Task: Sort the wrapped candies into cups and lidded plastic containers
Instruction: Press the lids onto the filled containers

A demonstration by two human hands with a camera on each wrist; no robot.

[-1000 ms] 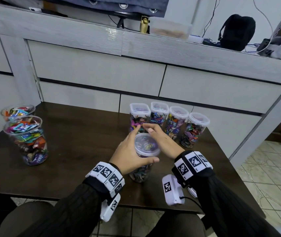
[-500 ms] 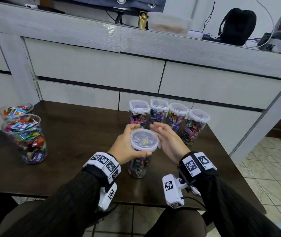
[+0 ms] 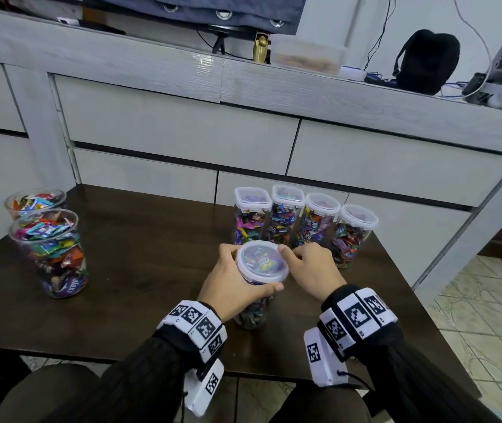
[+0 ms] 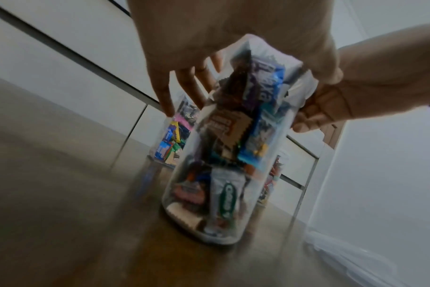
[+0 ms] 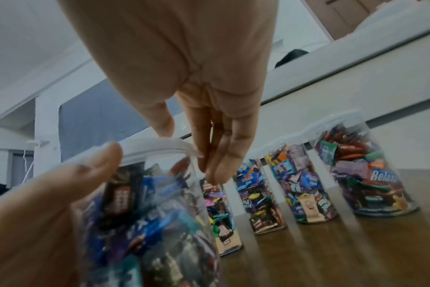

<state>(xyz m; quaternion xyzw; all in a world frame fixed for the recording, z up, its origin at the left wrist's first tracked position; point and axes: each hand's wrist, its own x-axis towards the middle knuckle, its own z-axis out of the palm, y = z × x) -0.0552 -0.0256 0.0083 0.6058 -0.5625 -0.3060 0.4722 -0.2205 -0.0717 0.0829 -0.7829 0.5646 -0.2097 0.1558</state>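
Left grip (image 3: 231, 285) wraps the upright container (image 3: 257, 296) under its lid (image 3: 262, 261); right grip (image 3: 310, 270), fingers loosely extended, touches the lid's right edge.

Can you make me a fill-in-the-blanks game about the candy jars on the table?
1. Behind the jar in the hands, ____ lidded jars stand in a row.
2. The two cups of candy have no ____.
3. The left hand grips the jar just under its ____.
4. The table is dark ____.

Missing words: four; lids; lid; brown
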